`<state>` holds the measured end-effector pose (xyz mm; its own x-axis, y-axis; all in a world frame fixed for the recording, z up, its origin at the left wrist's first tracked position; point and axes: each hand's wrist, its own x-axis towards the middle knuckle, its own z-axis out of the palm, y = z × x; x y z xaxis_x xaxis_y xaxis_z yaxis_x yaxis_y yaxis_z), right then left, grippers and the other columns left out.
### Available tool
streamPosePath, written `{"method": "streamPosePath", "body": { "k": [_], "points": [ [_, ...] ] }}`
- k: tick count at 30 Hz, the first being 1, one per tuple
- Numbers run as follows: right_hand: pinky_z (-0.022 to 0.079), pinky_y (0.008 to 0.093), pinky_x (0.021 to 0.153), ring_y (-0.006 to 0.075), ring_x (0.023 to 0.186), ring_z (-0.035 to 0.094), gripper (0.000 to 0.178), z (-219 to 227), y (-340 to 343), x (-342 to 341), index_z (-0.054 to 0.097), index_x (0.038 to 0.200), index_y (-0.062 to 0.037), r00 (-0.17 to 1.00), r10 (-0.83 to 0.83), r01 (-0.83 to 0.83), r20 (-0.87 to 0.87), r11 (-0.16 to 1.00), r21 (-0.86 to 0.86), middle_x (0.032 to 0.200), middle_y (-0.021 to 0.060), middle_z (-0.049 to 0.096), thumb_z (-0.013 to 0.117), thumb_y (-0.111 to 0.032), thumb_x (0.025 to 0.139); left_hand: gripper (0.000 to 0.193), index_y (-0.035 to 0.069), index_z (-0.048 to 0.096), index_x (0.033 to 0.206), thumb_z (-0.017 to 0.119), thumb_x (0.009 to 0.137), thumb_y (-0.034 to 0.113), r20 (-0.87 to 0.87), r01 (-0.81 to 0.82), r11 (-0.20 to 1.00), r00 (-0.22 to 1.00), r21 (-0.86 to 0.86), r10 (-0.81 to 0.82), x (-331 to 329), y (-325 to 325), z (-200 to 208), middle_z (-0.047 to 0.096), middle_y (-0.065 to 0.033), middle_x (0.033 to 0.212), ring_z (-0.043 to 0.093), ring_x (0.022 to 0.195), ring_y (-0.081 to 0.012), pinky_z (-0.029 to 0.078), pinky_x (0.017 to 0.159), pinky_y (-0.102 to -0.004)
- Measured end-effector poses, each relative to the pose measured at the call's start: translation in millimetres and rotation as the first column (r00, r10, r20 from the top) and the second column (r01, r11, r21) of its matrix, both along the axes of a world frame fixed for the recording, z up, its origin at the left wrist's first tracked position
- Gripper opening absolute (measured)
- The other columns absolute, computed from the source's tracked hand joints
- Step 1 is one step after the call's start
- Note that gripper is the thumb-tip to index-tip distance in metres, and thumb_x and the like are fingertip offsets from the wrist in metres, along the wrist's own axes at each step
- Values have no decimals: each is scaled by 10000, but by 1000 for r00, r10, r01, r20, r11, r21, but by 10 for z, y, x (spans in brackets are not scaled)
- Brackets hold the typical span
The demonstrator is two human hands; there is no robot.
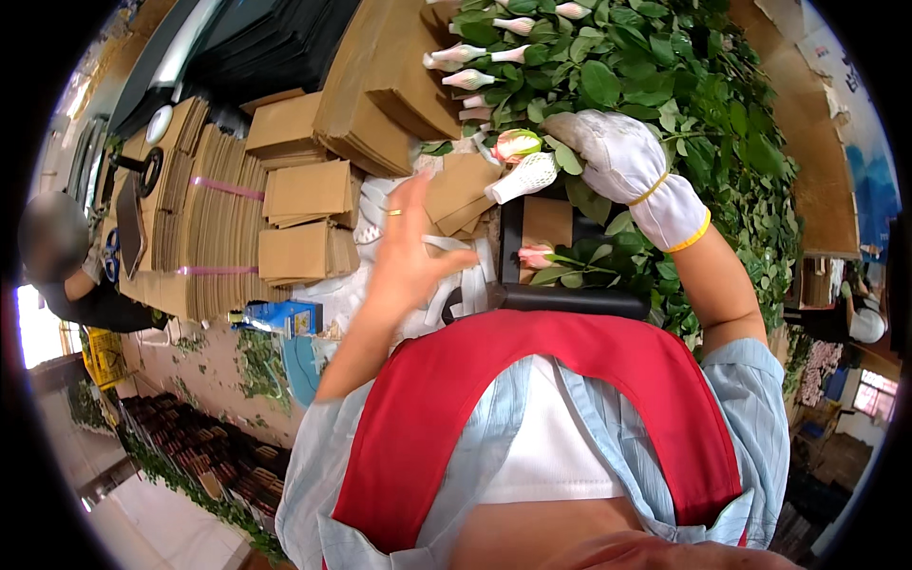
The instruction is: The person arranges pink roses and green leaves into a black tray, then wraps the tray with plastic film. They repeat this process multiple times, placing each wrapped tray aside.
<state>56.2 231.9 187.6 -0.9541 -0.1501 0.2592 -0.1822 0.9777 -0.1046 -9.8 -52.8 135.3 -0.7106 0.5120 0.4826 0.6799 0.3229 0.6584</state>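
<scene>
My left hand (407,245), bare with a ring, hovers over the worktop beside the cardboard pieces. Its fingers are apart, a little blurred, with nothing in them. A white glove with a yellow cuff covers my right hand (622,166). That hand is closed round leafy rose stems; its fingertips are partly hidden by leaves. From it, to the left, point a pink-green rose (516,145) and a bud in a white foam net sleeve (528,179). Below lies a pink rose (537,256) on a black stand (510,237) with a brown card (548,223).
Leafy roses (693,104) are heaped at the right, several with sleeved buds (467,79). Stacks of brown cardboard (309,192) fill the left, some tied with pink strap. A blue box (285,316) stands at the table edge. Another person (71,294) is at far left.
</scene>
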Motion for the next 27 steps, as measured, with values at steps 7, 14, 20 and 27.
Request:
{"method": "streamPosePath", "body": {
  "k": [7, 14, 20, 27],
  "points": [
    [553, 419, 750, 322, 895, 682, 388, 137, -153, -77, 658, 1156, -145, 997, 69, -73, -46, 995, -68, 993, 111, 709, 679, -94, 771, 394, 70, 697, 1137, 797, 764, 147, -326, 222, 910, 940, 349, -104, 53, 464, 155, 600, -66, 660, 578, 575, -270, 468, 525, -338],
    [555, 393, 790, 314, 956, 680, 455, 287, 3, -113, 659, 1184, -132, 987, 117, -124, -108, 990, -61, 1052, 103, 710, 717, -83, 735, 607, -2, 533, 1296, 765, 783, 226, 96, 253, 940, 967, -229, -237, -176, -27, 269, 564, -237, 1219, 547, 1141, -407, 448, 959, -453],
    [568, 358, 746, 264, 885, 698, 396, 752, 378, 98, 664, 1171, -111, 972, -96, 134, -216, 977, 167, 1041, 108, 714, 701, -104, 777, 183, 55, 692, 983, 664, 901, 216, 204, 506, 766, 862, -396, -464, -293, -478, 248, 639, -151, 834, 611, 806, -354, 494, 696, -412],
    [570, 384, 732, 293, 857, 694, 315, 1359, 779, 1166, 657, 1129, -102, 851, -516, 493, -93, 727, 478, 1003, 141, 705, 689, -182, 826, 323, 106, 711, 1142, 738, 842, 223, 342, 749, 662, 614, 33, -712, 111, 696, -834, 709, -101, 980, 649, 908, -295, 516, 787, -385]
  ]
}}
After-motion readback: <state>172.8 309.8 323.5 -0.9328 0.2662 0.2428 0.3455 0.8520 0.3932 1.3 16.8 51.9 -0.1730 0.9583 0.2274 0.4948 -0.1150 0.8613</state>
